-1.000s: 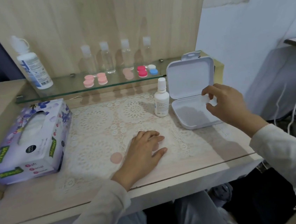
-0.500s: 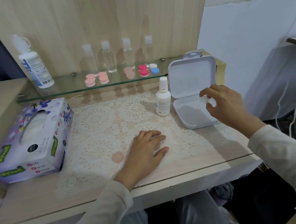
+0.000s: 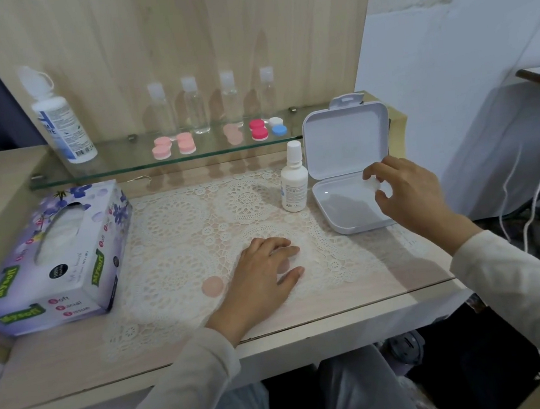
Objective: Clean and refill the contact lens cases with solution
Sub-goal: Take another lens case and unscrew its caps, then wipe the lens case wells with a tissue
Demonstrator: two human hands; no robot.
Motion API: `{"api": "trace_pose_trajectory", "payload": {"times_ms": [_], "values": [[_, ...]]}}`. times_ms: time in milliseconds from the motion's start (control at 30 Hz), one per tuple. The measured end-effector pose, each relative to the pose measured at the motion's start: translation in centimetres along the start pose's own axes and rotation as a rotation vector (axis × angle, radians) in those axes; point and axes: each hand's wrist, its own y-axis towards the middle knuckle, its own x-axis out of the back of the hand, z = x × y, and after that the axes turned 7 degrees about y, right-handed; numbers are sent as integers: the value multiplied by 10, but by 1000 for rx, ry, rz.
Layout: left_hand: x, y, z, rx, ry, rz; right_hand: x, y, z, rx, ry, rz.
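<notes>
View from above a pale tabletop (image 3: 77,351) covered by a lace mat (image 3: 178,234). The left hand (image 3: 262,275) lies palm down on the mat, fingers relaxed, its grip loose and apart. A pink disc (image 3: 213,286) lies just beside it. The right hand (image 3: 407,196) hovers over the tray of an open white box (image 3: 348,149), its grip pinched on a small white piece (image 3: 373,185). A small white bottle (image 3: 295,185) stands upright just left of the box.

Behind, a glass shelf (image 3: 118,170) carries the lens cases (image 3: 185,143) in pink, red, white and blue, 4 clear bottles (image 3: 196,107) and a large solution bottle (image 3: 60,126). A tissue box (image 3: 54,257) sits at the left.
</notes>
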Motion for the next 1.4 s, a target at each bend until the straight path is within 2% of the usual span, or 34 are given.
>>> {"api": "trace_pose_trajectory", "payload": {"times_ms": [300,467,733,867,1200,1300,1400], "values": [[13,4,-3,-21,53,93,4,-7,19,-67,100,-21],[35,-10,8,37,-5,-14,-4,-4,50,-59,187,-124],[68,-45,64,301,53,-101,-39,-3,108,-185,570,174],[69,-63,80,358,97,-72,-56,-12,127,-181,622,327],[64,-72,84,358,132,-84,-75,-29,141,-135,637,344],[66,-70,86,366,107,-83,-77,-30,142,-71,583,351],[80,-63,88,328,104,-175,-78,-31,141,-12,494,390]]}}
